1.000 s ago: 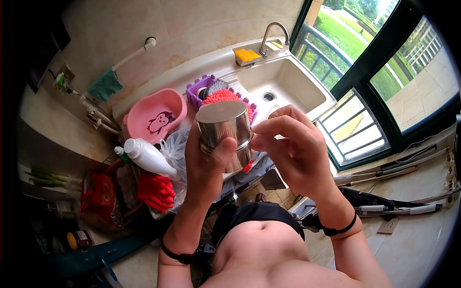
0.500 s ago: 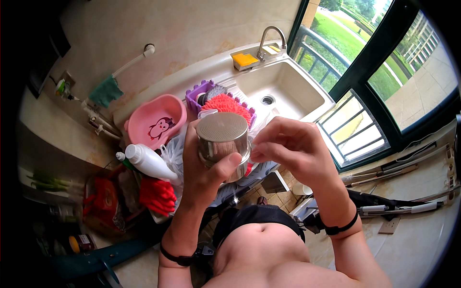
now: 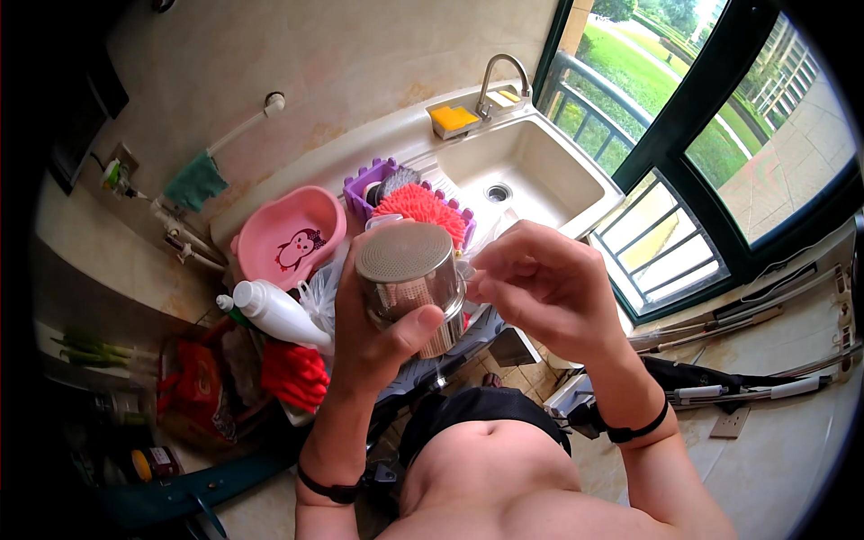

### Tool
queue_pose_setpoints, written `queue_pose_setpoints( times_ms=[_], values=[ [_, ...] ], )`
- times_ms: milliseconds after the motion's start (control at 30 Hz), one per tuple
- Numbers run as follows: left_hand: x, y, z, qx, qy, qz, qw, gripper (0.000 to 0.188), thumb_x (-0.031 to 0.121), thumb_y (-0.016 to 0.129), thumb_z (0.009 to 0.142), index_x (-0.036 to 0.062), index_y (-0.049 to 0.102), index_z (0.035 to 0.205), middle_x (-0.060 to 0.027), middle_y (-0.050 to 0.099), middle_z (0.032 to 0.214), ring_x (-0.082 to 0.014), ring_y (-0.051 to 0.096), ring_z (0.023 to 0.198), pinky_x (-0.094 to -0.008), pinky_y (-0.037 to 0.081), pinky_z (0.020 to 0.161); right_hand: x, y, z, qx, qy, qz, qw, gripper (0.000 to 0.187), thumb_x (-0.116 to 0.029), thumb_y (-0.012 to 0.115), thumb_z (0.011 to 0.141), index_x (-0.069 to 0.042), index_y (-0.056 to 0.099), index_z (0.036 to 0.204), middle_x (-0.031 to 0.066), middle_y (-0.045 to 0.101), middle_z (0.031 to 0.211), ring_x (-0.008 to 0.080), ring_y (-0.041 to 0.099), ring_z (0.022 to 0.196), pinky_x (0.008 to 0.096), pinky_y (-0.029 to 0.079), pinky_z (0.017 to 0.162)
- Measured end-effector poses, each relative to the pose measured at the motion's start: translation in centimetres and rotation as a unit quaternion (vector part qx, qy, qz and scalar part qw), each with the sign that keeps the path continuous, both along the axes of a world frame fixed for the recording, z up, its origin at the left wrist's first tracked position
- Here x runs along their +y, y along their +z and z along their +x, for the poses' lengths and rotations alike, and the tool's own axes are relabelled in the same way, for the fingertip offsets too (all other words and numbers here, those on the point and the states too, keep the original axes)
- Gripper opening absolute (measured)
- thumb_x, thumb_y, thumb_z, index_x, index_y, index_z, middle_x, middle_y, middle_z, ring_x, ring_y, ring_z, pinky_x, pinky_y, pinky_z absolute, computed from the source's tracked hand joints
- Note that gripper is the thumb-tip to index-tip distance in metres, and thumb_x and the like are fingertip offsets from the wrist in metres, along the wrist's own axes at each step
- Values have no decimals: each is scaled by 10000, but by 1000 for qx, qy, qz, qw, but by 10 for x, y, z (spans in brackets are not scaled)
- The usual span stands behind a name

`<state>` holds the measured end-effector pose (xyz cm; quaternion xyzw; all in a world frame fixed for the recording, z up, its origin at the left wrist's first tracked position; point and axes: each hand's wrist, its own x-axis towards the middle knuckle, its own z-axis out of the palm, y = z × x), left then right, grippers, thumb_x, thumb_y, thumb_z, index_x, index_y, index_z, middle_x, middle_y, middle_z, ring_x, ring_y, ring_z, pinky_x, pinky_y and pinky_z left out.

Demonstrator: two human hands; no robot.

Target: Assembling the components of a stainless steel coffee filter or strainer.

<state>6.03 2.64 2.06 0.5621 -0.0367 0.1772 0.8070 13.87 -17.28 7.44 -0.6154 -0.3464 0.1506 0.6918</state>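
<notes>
My left hand (image 3: 367, 349) is wrapped round a shiny metal cylinder (image 3: 407, 256) with a finely perforated flat top and a raised rim lower down. Its thumb presses on the near side, and the other fingers are mostly hidden behind. Close to the cylinder's right side, my right hand (image 3: 560, 292) holds its thumb and fingers together in a pinch. A small translucent bit shows between these fingertips and the rim, too small to make out. Just beyond the cylinder lie a red chenille cloth (image 3: 418, 207) and a purple basket (image 3: 358, 200).
A pink basin (image 3: 261, 236) stands left of the basket, with a white bottle (image 3: 279, 313) and red cloth (image 3: 295, 373) nearer. The sink (image 3: 549, 184), its faucet (image 3: 489, 85) and a yellow sponge (image 3: 453, 118) are at the back. A dark-framed window (image 3: 666, 171) is to the right.
My left hand and the metal cylinder have shifted slightly left and down in view. My right hand stays pinched beside the rim, with its fingers a little changed.
</notes>
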Motion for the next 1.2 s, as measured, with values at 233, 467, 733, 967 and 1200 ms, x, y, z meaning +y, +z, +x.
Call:
queue_pose_setpoints(
  times_ms=[233,467,733,967,1200],
  values=[
    [-1,2,1,-7,-89,-41,995,954,285,977,740,1,470,1496,-122,626,1323,-196,639,1205,-350,525,1051,-8,-6,2,-7,-12,77,997,265,71,763,935,56,681,1186,51,708,939,79,712,916,254,605,850],
    [-12,2,0,-18,-165,-184,969,1226,-40,975,698,137,247,1668,-243,593,1445,-308,622,1344,-462,544,1120,-16,8,6,28,-8,30,999,270,77,735,956,52,690,1221,56,724,1002,99,722,963,264,603,888],
    [3,12,6,-103,-154,121,975,870,18,933,787,53,511,1547,-146,567,1498,-219,562,1379,-370,481,1138,-20,34,11,-88,-6,-110,990,304,40,749,937,21,709,1238,84,739,1008,116,734,934,274,604,876],
    [-13,19,-3,-11,-129,197,972,784,93,969,783,67,561,1452,-103,592,1432,-219,571,1364,-381,491,1125,-19,39,15,-139,16,-155,978,217,3,741,953,-28,719,1167,95,706,940,179,717,887,311,597,831],
    [-18,4,0,3,-74,82,994,889,36,949,793,94,430,1512,-144,512,1493,-237,544,1382,-429,469,1178,-24,30,14,-82,11,-116,990,138,72,690,981,37,725,1110,92,700,1006,153,729,919,303,608,843]
  ],
)
